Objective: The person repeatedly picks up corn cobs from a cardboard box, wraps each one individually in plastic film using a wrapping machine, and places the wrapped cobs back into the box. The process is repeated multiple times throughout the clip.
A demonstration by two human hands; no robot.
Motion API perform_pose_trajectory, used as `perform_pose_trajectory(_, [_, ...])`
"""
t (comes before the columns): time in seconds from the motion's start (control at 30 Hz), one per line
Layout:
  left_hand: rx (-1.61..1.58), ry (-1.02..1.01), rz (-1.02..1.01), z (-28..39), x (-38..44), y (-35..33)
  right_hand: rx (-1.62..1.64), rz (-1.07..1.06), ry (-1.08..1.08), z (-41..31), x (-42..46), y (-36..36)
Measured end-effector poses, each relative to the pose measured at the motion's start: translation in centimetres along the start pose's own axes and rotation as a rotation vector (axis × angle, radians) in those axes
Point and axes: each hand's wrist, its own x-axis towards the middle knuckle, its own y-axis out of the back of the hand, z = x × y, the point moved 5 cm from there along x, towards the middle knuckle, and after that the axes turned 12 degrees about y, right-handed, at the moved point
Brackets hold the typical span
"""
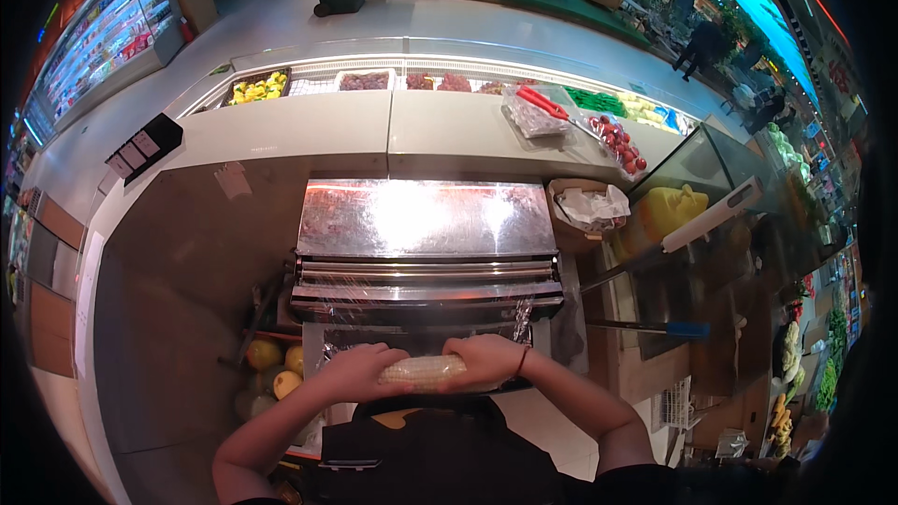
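Note:
Close to my body, a pale ear of corn (423,373) lies crosswise with a shiny clear film over it. My left hand (370,369) grips its left end and my right hand (480,362) grips its right end. Both ends are hidden under my fingers. Just beyond my hands stands a metal film-wrapping machine (428,217), with a steel top and rollers (428,270). Wrinkled clear plastic film (523,319) hangs at the machine's front right. A dark plate (421,338) shows behind the corn.
Round yellowish fruit (265,354) sits low at the left. A box with crumpled plastic (593,209) stands right of the machine. On the white counter (295,126) lie a red-handled tool (541,102) and bagged red fruit (617,144). A white-handled tool (712,214) juts in from the right.

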Motion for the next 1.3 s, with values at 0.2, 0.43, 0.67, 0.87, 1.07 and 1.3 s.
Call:
perform_pose_trajectory(0.2, [0.135, -0.011, 0.242, 1.7, -3.3, -1.1, -0.101, 0.100, -0.044, -1.6, -1.3, -1.3])
perform_pose_trajectory(0.43, [0.220, -0.073, 0.269, 1.3, -3.8, -2.2, -0.268, 0.325, -0.078, -3.4, -3.4, -3.4])
perform_pose_trajectory(0.67, [0.223, -0.131, 0.378, 0.4, -2.8, -3.8, -0.283, 0.365, -0.114, -1.6, -3.0, -4.9])
perform_pose_trajectory(0.87, [0.292, -0.189, 0.411, -0.1, -2.6, -4.8, -0.465, 0.453, 0.020, 0.5, -3.7, -6.3])
perform_pose_trajectory(1.07, [0.384, -0.111, 0.429, 0.4, -4.2, -6.4, -0.434, 0.355, -0.045, -0.3, -3.9, -7.1])
perform_pose_trajectory(1.3, [0.352, -0.028, 0.410, 0.9, -5.7, -6.9, -0.393, 0.453, 0.027, -0.5, -4.7, -8.7])
